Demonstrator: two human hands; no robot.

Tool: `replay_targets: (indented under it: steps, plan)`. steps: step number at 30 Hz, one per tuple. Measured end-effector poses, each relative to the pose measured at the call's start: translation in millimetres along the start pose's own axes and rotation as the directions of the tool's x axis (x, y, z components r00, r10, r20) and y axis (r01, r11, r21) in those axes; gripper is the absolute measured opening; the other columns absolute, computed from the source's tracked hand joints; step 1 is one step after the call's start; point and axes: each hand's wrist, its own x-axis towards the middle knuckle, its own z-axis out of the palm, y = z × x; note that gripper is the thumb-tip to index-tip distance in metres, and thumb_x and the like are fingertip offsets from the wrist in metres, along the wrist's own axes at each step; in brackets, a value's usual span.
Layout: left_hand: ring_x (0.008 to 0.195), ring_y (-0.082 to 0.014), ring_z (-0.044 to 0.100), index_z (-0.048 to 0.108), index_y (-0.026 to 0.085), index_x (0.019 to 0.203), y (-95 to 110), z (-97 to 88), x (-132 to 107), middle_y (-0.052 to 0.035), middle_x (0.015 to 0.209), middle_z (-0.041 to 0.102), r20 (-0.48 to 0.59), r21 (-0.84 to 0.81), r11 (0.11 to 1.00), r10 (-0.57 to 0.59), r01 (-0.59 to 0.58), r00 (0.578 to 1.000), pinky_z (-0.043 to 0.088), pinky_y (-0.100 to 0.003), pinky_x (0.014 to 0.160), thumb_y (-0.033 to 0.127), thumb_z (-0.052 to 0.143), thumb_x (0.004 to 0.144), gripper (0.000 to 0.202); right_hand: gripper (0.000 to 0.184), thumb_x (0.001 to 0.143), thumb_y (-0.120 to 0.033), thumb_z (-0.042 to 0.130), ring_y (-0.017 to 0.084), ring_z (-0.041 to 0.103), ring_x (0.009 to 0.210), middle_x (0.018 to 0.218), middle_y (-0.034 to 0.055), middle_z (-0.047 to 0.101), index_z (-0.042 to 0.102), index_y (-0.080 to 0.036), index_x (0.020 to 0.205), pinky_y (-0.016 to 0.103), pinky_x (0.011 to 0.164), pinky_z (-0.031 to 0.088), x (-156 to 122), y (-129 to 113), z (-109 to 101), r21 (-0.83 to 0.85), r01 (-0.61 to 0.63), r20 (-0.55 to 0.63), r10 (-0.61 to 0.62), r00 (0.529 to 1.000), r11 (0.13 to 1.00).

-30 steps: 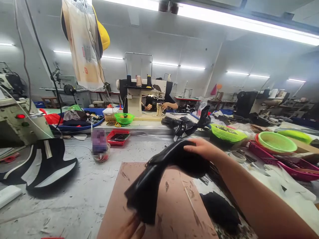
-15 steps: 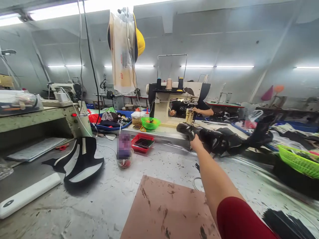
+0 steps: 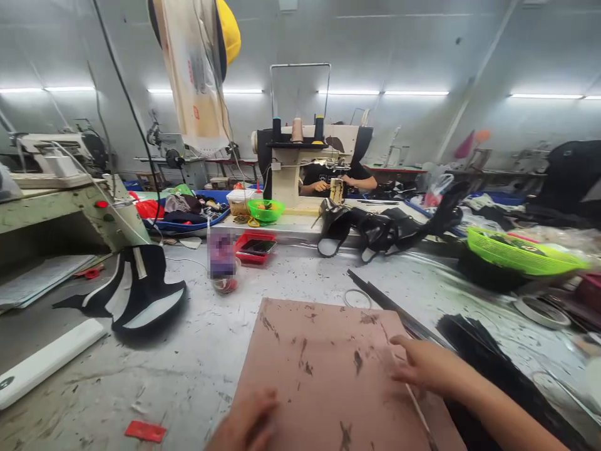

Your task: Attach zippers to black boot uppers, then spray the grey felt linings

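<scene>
My left hand (image 3: pixel 246 421) is at the lower edge of the view, over the near left part of a brown board (image 3: pixel 310 363) with dark smears. Its fingers look apart and hold nothing I can see; motion blurs them. My right hand (image 3: pixel 420 364) is over the board's right edge, its thumb and fingers apart. A thin light stick-like tool (image 3: pixel 417 410) passes under or beside its fingers; its kind is unclear. Beyond the board, black shiny shoe uppers (image 3: pixel 373 228) lie in a row in front of a sewing machine (image 3: pixel 288 181).
To the left are a black cut piece (image 3: pixel 150 288) with white parts and a white bar (image 3: pixel 51 363). A red tray (image 3: pixel 256 247) holds a phone. Black strips (image 3: pixel 498 363) and a green basket (image 3: pixel 516 250) stand on the right. Behind the machine, a co-worker's hands (image 3: pixel 322 186) show.
My right hand has let go of the black uppers and come back to the board. My left hand has entered at the bottom. The view has tilted down and turned right.
</scene>
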Motion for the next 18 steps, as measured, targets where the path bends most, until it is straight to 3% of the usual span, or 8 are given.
replay_targets:
  steps: [3, 6, 11, 15, 18]
  plan:
    - [0.094, -0.0172, 0.065, 0.064, 0.022, 0.101, -11.2, -30.8, 31.3, -0.0044, 0.107, 0.066, -0.149, -0.013, 0.987, -0.159, 0.158, 0.976, 0.055, -0.025, 0.078, 0.043, 0.039, 0.086, 0.036, 0.061, 0.068, -0.013, 0.051, 0.030, 0.056, 0.106, 0.122, 0.0172, 0.054, 0.043, -0.012, 0.129, 0.036, 0.082, 0.043, -33.4, -5.3, 30.5, -0.010, -0.037, -0.099, 0.036, 0.994, 0.999]
    - [0.094, -0.0181, 0.065, 0.064, 0.021, 0.097, 1.3, -32.0, 60.8, -0.0049, 0.107, 0.067, -0.168, -0.051, 0.986, -0.165, 0.159, 0.972, 0.055, -0.028, 0.077, 0.045, 0.040, 0.084, 0.036, 0.062, 0.068, -0.001, 0.042, 0.027, 0.055, 0.107, 0.119, 0.0182, 0.056, 0.040, -0.008, 0.129, 0.032, 0.083, 0.041, -29.4, -9.2, 38.9, 0.006, -0.059, -0.207, 0.059, 0.977, 0.998]
    - [0.099, -0.0180, 0.062, 0.065, 0.025, 0.101, 43.7, -10.3, 80.9, -0.0031, 0.111, 0.065, 0.002, -0.068, 0.994, 0.088, -0.087, 0.996, 0.052, -0.029, 0.083, 0.036, 0.046, 0.082, 0.029, 0.053, 0.069, -0.003, 0.046, 0.026, 0.060, 0.092, 0.101, 0.0159, 0.063, 0.043, -0.009, 0.122, 0.030, 0.070, 0.039, 8.7, 13.1, 11.5, 0.078, -0.146, -0.316, 0.163, 0.935, 0.986]
    - [0.101, -0.0191, 0.062, 0.064, 0.027, 0.104, 54.5, -1.6, 84.6, -0.0030, 0.114, 0.063, 0.091, -0.063, 0.993, 0.109, -0.103, 0.990, 0.052, -0.030, 0.083, 0.036, 0.046, 0.082, 0.030, 0.047, 0.068, -0.006, 0.051, 0.020, 0.060, 0.081, 0.090, 0.0085, 0.065, 0.044, -0.014, 0.115, 0.024, 0.060, 0.035, 31.8, 37.5, -9.7, 0.143, -0.196, -0.350, 0.234, 0.907, 0.970]
    - [0.098, -0.0192, 0.063, 0.064, 0.027, 0.103, 57.4, 2.4, 90.0, -0.0026, 0.112, 0.064, 0.104, -0.067, 0.992, 0.117, -0.110, 0.988, 0.054, -0.030, 0.080, 0.037, 0.045, 0.083, 0.030, 0.044, 0.065, -0.007, 0.056, 0.019, 0.059, 0.075, 0.084, 0.0074, 0.065, 0.047, -0.014, 0.108, 0.023, 0.055, 0.033, 38.1, 49.1, -11.0, 0.201, -0.256, -0.345, 0.313, 0.885, 0.945]
